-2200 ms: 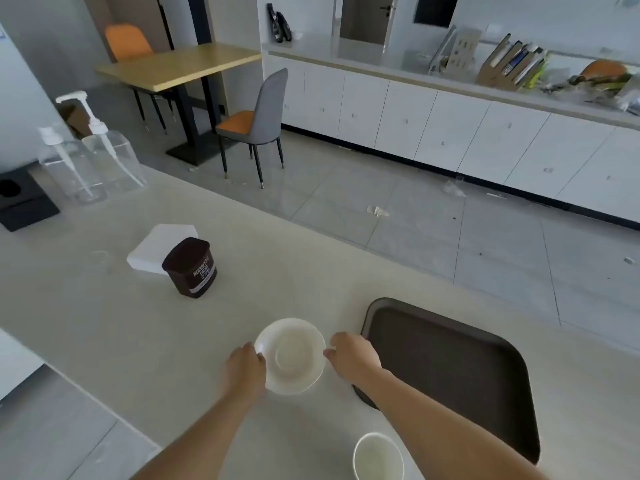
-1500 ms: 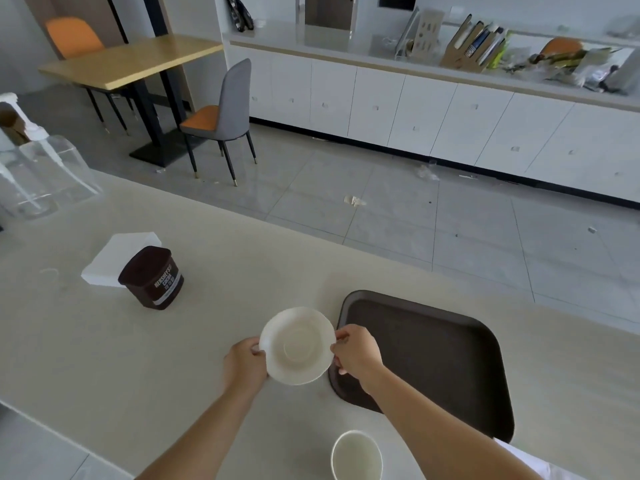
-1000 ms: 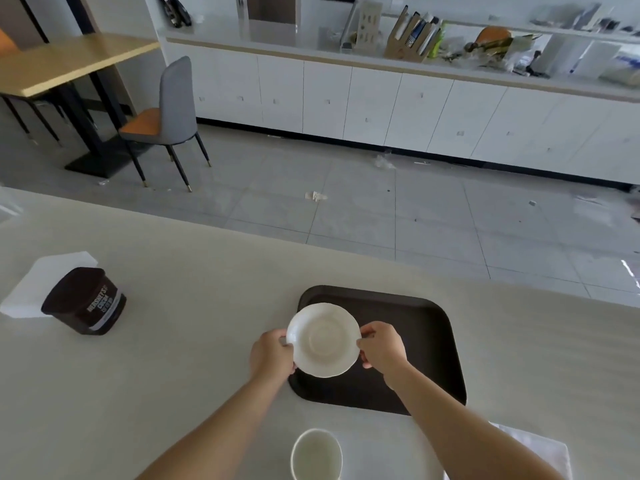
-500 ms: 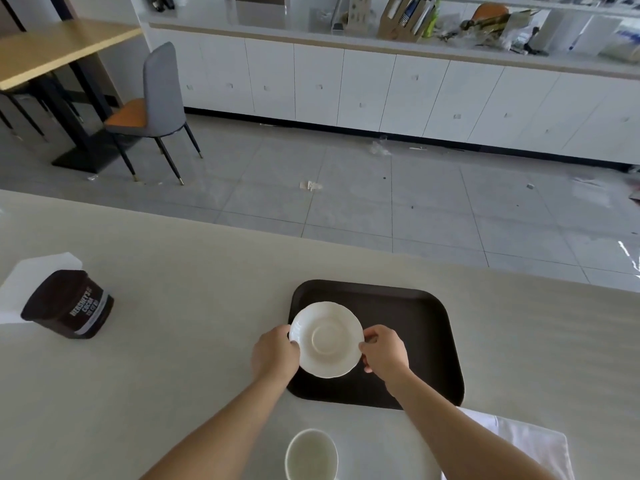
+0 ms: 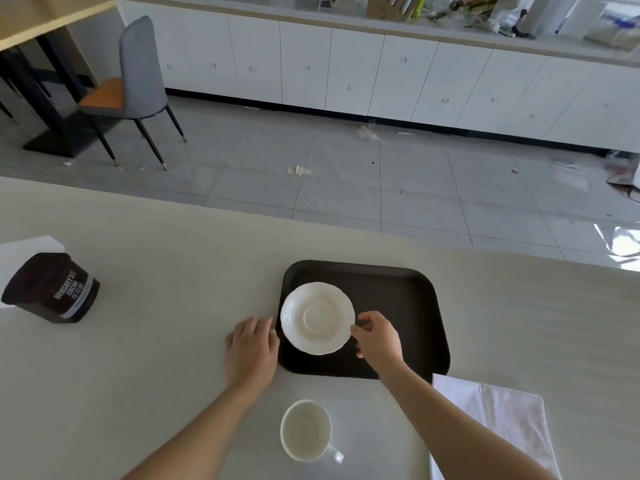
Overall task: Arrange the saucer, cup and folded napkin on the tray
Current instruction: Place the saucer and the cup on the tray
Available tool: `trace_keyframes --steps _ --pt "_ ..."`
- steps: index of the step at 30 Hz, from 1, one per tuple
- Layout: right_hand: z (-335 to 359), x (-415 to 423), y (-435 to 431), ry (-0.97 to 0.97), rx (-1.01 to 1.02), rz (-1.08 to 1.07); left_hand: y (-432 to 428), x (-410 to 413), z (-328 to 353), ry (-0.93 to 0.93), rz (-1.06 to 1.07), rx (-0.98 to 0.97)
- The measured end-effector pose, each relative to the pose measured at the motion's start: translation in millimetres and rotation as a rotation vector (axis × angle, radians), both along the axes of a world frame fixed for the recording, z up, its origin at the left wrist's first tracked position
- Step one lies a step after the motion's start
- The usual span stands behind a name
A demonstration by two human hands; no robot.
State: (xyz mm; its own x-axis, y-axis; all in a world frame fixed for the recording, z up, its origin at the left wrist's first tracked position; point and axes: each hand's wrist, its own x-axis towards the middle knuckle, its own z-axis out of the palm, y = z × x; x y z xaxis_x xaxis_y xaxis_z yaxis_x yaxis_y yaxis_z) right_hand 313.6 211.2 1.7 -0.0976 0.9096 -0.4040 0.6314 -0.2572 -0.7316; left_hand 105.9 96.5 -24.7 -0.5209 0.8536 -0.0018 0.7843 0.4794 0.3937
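The white saucer point(image 5: 317, 318) lies flat on the left half of the dark brown tray point(image 5: 398, 306). My right hand point(image 5: 377, 341) pinches the saucer's right rim with thumb and fingertips. My left hand point(image 5: 252, 351) rests on the counter just left of the tray, fingers loose, a small gap between it and the saucer. The white cup point(image 5: 305, 430) stands upright and empty on the counter in front of the tray, between my forearms. A folded white napkin point(image 5: 502, 420) lies on the counter at the tray's near right corner, partly under my right forearm.
A dark cocoa tub point(image 5: 52, 289) stands at the far left of the pale counter on a white paper stack point(image 5: 20, 251). The counter's far edge point(image 5: 346, 233) runs behind the tray, with tiled floor, a grey chair point(image 5: 135, 74) and white cabinets beyond.
Both hands carried the saucer from the counter rightward onto the tray and set it down. My left hand has come off its rim and dropped to the counter.
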Motion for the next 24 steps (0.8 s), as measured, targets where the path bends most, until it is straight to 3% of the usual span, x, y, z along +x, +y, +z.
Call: trace_keyframes --steps 4,13,19,24 --pt "7 9 -32 0.076 -0.011 0.069 -18 -8 -20 0.086 -0.091 -0.189" --pt "28 39 -88 0.098 -0.078 0.287 -24 -8 -39 0.054 -0.063 -0.116" --pt "36 47 -117 0.228 -0.157 0.265 -23 -8 -41 0.091 -0.066 -0.112" --pt "36 57 -135 0.066 -0.082 0.506 -23 -8 -40 0.084 -0.068 -0.095"
